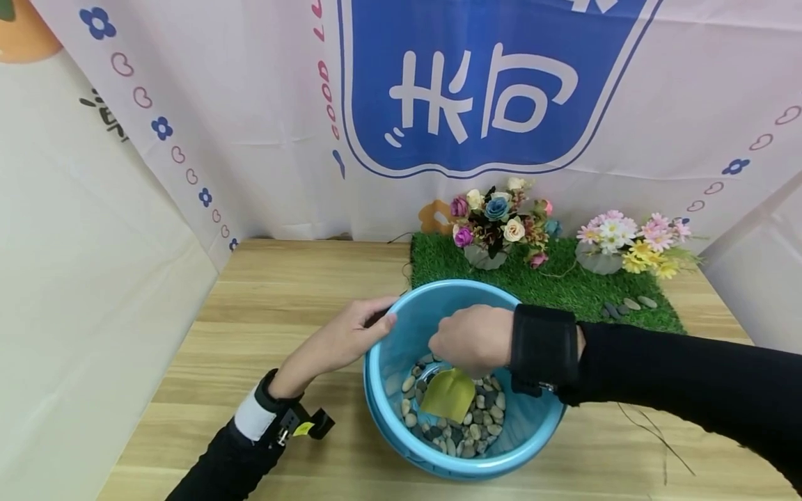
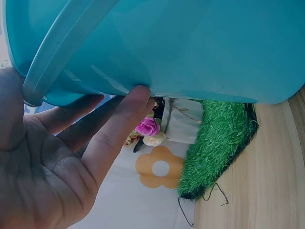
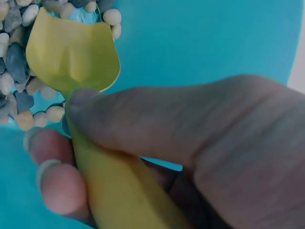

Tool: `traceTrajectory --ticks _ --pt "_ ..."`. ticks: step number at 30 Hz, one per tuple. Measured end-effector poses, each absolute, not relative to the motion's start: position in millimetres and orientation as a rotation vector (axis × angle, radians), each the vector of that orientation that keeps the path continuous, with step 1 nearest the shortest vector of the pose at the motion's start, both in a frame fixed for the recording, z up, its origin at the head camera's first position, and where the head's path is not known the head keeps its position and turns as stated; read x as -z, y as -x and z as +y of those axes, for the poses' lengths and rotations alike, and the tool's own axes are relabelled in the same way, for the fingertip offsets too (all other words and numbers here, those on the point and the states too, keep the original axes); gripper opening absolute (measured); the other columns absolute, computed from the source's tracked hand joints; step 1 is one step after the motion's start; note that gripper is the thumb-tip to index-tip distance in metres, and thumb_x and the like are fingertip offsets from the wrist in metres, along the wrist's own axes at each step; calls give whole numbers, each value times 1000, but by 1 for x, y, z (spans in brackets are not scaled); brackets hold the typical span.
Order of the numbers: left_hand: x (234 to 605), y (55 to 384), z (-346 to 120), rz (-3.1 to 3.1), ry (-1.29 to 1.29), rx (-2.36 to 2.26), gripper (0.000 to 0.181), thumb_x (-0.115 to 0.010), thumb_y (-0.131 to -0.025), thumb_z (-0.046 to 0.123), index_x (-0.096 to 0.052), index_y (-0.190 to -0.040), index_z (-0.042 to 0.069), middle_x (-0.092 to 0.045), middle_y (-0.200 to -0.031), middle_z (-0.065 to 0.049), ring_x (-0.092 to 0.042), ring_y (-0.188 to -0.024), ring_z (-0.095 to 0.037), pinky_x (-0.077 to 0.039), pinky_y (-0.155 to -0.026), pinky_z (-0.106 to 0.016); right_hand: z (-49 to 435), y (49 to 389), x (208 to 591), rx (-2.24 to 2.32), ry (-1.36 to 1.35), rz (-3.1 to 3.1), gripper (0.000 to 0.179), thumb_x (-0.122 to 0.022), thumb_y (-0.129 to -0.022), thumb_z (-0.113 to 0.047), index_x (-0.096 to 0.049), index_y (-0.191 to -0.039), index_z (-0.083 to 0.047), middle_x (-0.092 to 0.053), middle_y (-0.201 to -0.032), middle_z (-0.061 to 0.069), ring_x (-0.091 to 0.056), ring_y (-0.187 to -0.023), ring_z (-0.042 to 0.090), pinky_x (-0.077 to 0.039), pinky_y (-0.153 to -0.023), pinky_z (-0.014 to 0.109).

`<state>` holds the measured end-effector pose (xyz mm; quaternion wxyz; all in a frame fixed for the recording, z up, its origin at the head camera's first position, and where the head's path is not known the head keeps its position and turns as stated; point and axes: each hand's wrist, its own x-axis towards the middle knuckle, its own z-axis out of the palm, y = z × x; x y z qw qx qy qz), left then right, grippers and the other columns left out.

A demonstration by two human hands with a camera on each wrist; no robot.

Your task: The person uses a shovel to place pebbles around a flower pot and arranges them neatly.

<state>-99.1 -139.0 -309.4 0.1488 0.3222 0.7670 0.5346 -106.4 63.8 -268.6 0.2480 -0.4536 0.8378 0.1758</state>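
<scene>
A light-blue bucket (image 1: 525, 424) stands on the table with grey and tan pebbles (image 1: 477, 428) on its bottom. My left hand (image 1: 341, 337) grips its left rim, thumb over the edge and fingers against the outer wall in the left wrist view. Inside the bucket, my right hand (image 1: 473, 337) holds a small yellow shovel (image 1: 447, 395) by its handle, thumb along the neck in the right wrist view. The shovel's blade (image 3: 74, 52) hangs over the pebbles and hides some of them. No stones show on the blade.
Behind the bucket lies a green turf mat (image 1: 432, 261) bearing two flower pots, one with mixed roses (image 1: 498, 226) and one with pink and yellow blooms (image 1: 633, 240). Several loose stones (image 1: 629, 305) lie on its right side. A printed cloth (image 1: 269, 139) hangs behind the wooden table (image 1: 250, 313).
</scene>
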Motion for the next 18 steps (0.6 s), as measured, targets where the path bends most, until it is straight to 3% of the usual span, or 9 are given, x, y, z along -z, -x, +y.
traceTrajectory --ticks 6,8,13,18 --pt "309 98 -139 2210 -921 -1530 37 -38 -98 7 -41 -134 -4 -58 -114 -23 -64 -85 -30 -57 -66 -33 60 114 272 -495 1174 2184 11 -64 -86 -13 -57 -95 -15 -49 -72 -4 -47 -61 9 -42 -54 22" --pt "310 98 -139 2208 -916 -1534 38 -38 -98 7 -40 -134 -4 -57 -115 -23 -64 -85 -30 -57 -66 -33 65 130 298 -518 1185 2109 5 -63 -87 -19 -60 -84 -17 -49 -65 -6 -43 -54 9 -38 -48 22" --pt "310 98 -139 2214 -903 -1534 37 -38 -99 8 -41 -134 -4 -57 -115 -23 -64 -85 -29 -57 -65 -33 79 157 344 -487 1246 1986 37 -62 -88 -30 -51 -53 -23 -46 -48 -6 -39 -41 10 -29 -39 23" --pt "307 98 -139 2221 -904 -1526 37 -38 -99 8 -42 -133 -4 -58 -114 -24 -64 -84 -30 -57 -64 -33 81 149 309 -344 1208 1935 40 -62 -88 -24 -51 -51 -20 -49 -48 -3 -44 -43 12 -30 -43 23"
